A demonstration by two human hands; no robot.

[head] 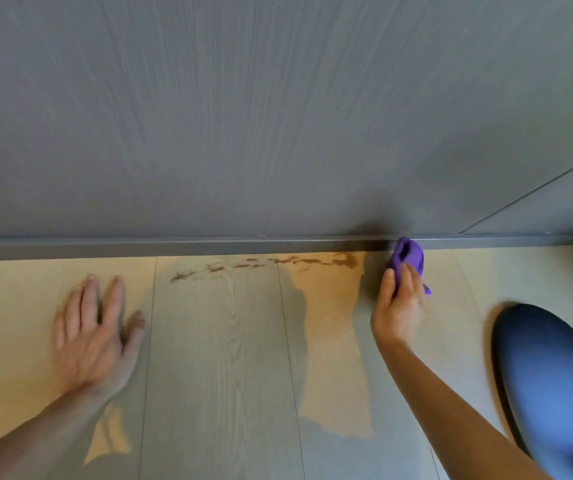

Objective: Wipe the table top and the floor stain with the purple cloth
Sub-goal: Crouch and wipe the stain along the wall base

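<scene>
A brown streaky floor stain point(264, 263) runs along the pale wood-look floor just below the grey skirting, from about mid-left to a darker blot at its right end. My right hand point(399, 303) grips the bunched purple cloth point(408, 258), which touches the floor and skirting just right of the stain's right end. My left hand point(98, 327) lies flat on the floor with fingers spread, left of the stain, holding nothing. No table top is in view.
A grey wood-grain wall panel point(278, 116) fills the upper half, with a grey skirting strip point(174, 247) at its foot. My knee in blue jeans point(552, 382) rests on the floor at the lower right. Sunlit patches cross the floor planks point(222, 375).
</scene>
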